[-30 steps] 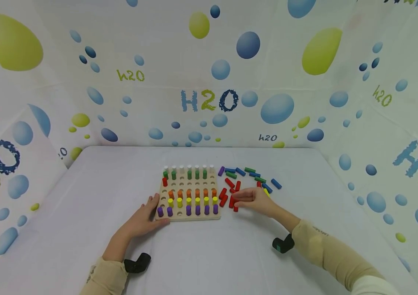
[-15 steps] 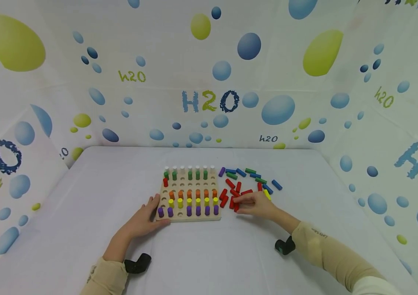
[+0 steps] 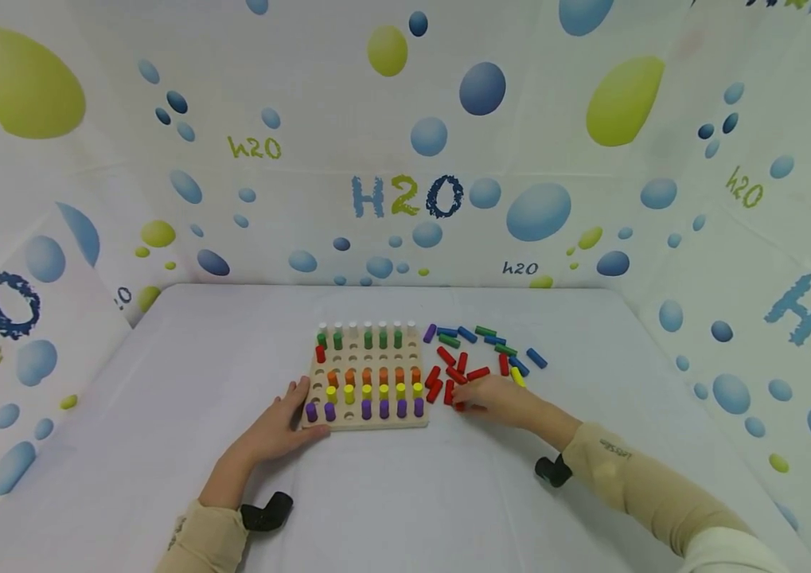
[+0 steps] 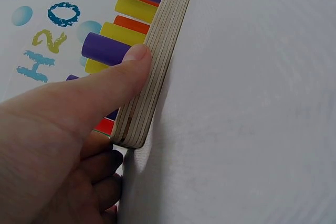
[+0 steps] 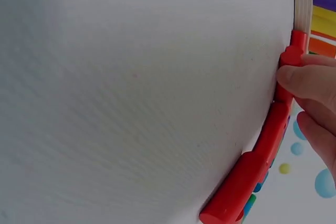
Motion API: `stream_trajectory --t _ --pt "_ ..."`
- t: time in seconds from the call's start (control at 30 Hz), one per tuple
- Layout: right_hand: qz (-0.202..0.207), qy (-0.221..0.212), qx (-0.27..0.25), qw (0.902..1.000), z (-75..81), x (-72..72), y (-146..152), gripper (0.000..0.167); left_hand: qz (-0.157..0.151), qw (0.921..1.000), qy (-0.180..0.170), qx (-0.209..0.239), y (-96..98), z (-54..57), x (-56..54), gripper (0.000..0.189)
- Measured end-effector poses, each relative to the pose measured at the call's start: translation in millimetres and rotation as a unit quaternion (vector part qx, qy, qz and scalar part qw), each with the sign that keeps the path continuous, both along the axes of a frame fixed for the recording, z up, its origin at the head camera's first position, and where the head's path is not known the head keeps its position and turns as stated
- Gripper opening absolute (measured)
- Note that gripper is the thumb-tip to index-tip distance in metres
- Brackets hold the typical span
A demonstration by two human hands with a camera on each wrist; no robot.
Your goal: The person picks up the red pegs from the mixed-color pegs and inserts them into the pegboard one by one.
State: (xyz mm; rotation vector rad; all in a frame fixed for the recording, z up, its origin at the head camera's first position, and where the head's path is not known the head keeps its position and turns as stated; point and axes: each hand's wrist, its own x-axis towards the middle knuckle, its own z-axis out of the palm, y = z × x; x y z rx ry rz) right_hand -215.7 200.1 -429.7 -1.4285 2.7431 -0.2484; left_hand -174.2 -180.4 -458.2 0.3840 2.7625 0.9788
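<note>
Pegboard (image 3: 391,424) flat on bench (image 3: 405,501), around mid-width, far edge of bench beyond it. Left hand (image 3: 272,430) at board's near-left corner, thumb on near edge, other fingers curled at left side, gripping it. Right hand (image 3: 494,399) low on bench just right of board; fingers clamped on a red peg (image 5: 290,56), thumb against its side. Upright in board, near edge to far: purple pegs (image 3: 384,408), yellow pegs (image 3: 384,390), orange pegs (image 3: 384,374), one standing red peg (image 3: 321,354) by left edge, green pegs (image 3: 383,340), white pegs (image 3: 384,328). Lying loose off board's right edge: red pegs (image 3: 446,356) nearest, then blue pegs (image 3: 537,357), more green ones, one purple, one yellow. Printed backdrop (image 3: 319,215) past bench's far edge.
</note>
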Motion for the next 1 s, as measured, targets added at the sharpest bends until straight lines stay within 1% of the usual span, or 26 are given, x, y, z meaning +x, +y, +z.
stream_trajectory --t 0.17,0.33,0.43,0.53,0.6,0.7,0.8,0.87,0.9,0.93,1.0 --pt "0.017 0.036 0.058 0.9975 3.7 2.6 -6.5 0.026 -0.001 1.0 -0.003 0.003 -0.1 -1.2 1.2 0.1" --pt "0.028 0.054 0.121 0.9908 7.4 2.1 -15.2 0.026 -0.003 1.0 0.001 0.007 -1.0 -1.6 2.9 0.1" --pt "0.028 0.054 0.136 0.9888 8.5 1.5 -18.1 0.026 -0.005 1.0 0.003 0.008 -0.9 -1.6 3.0 0.1" --pt "0.026 0.053 0.13 0.9897 8.2 0.4 -18.6 0.025 -0.004 1.0 0.002 0.006 -0.8 -0.6 2.9 0.1" --pt "0.023 0.043 0.108 0.993 8.1 -0.9 -17.8 0.024 -0.003 1.0 0.0 0.007 -0.8 0.7 2.6 0.1" --pt "0.013 0.01 0.06 0.9981 9.1 -2.8 -14.4 0.023 -0.001 1.0 0.0 0.006 -0.7 1.9 1.9 0.1" --pt "-0.01 -0.041 -0.004 0.9991 9.1 -5.5 -8.9 0.022 -0.001 1.0 0.001 0.004 -0.5 1.9 0.9 0.1" --pt "-0.037 -0.075 -0.048 0.9954 7.7 -7.4 -4.2 0.023 -0.001 1.0 0.0 0.004 -0.1 1.5 0.6 0.1" --pt "-0.051 -0.092 -0.073 0.9917 6.2 -8.4 -1.7 0.023 -0.001 1.0 0.0 0.003 0.0 1.2 0.4 0.1" --pt "-0.066 -0.111 -0.1 0.9866 4.4 -9.3 0.7 0.024 -0.001 1.0 0.0 0.002 0.1 0.9 0.2 0.1" --pt "-0.089 -0.147 -0.155 0.9728 1.2 -10.3 5.4 0.024 -0.001 1.0 -0.001 0.003 0.2 0.3 0.0 0.1"
